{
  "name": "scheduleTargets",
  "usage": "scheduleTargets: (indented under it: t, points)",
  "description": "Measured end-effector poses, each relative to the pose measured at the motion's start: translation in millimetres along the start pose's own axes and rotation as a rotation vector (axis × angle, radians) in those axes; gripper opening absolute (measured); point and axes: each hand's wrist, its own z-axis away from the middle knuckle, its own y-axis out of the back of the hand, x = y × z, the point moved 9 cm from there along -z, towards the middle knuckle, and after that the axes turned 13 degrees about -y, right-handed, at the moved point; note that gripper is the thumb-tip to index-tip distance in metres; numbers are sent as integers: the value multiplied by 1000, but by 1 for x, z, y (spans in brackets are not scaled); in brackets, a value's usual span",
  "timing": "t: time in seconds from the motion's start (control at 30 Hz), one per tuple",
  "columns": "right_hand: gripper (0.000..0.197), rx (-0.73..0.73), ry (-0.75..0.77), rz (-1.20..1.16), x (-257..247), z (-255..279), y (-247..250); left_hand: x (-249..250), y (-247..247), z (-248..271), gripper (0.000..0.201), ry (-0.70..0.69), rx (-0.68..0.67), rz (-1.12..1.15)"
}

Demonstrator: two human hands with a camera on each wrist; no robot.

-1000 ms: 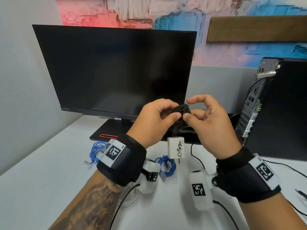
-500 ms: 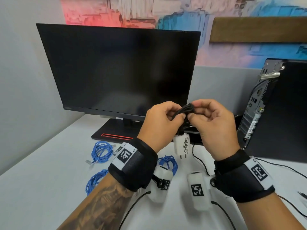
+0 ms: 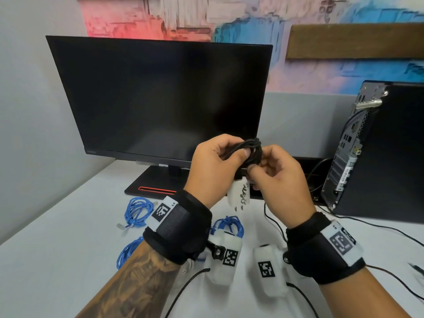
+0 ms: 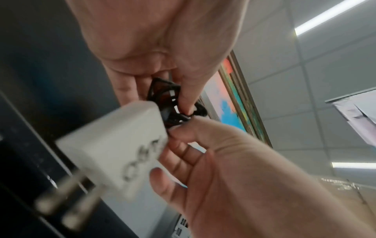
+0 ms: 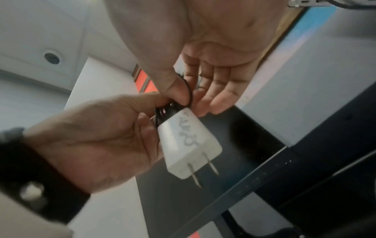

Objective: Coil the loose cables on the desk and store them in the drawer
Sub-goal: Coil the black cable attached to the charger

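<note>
A black cable [image 3: 251, 146] wound into a small coil is held up in front of the monitor, with a white plug adapter [image 3: 238, 195] hanging from it. My left hand [image 3: 229, 154] grips the coil's left side, thumb on top. My right hand [image 3: 261, 161] pinches the strands on the right, thumb just above the adapter. The left wrist view shows the coil [image 4: 173, 103] between both hands and the adapter [image 4: 114, 145] close up. In the right wrist view a cable loop [image 5: 189, 93] runs round my right thumb above the adapter [image 5: 187, 145]. Three coiled blue cables [image 3: 137, 211] [image 3: 227, 226] [image 3: 127, 251] lie on the desk. No drawer is in view.
A black monitor [image 3: 158, 99] on a flat base [image 3: 156, 187] stands behind my hands. A black PC tower [image 3: 385, 152] is at the right, with thin black cables [image 3: 273, 216] trailing over the white desk [image 3: 57, 260].
My right hand has gone from loose fingers above the coil to a pinch low on its right side, near the adapter. The left hand has kept its hold on the coil.
</note>
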Motion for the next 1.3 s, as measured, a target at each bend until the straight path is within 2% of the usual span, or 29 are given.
scheduleTargets:
  t: [0.13,0.4,0.53,0.57,0.67,0.77,0.83,0.97,1.13,1.2,1.3]
  points:
    - [5,-80,-14,-69,-7,3,-2,4,4,-4,10,-20,-38,-29]
    - [8,-37,65,269,-9,0,1,-16,-3,4,13,177,-88,113]
    - [4,-68,31,355,-4,-4,7,-20,-7,6,10,225,-181,109]
    - [1,-86,24,331,-3,-5,7,-20,-6,6,9,225,-195,91]
    - [14,-166,9,170,-6,-2,4,-16,0,4,8,170,-172,5]
    - [14,-190,-85,-40,-4,-4,4,-12,0,4,11,157,-153,20]
    - [22,-218,-145,-126,2,-7,5,-11,-4,4,11,172,-205,31]
    - [31,-359,-174,-135,5,-6,-4,-11,-7,6,14,192,-290,50]
    - [38,-535,-299,-321,8,-1,-9,2,-12,5,13,97,-362,77]
    - [39,-561,-319,-321,11,4,-7,8,-18,8,14,85,-385,125]
    - [41,-526,-340,-123,23,11,4,0,-30,17,12,140,-423,29]
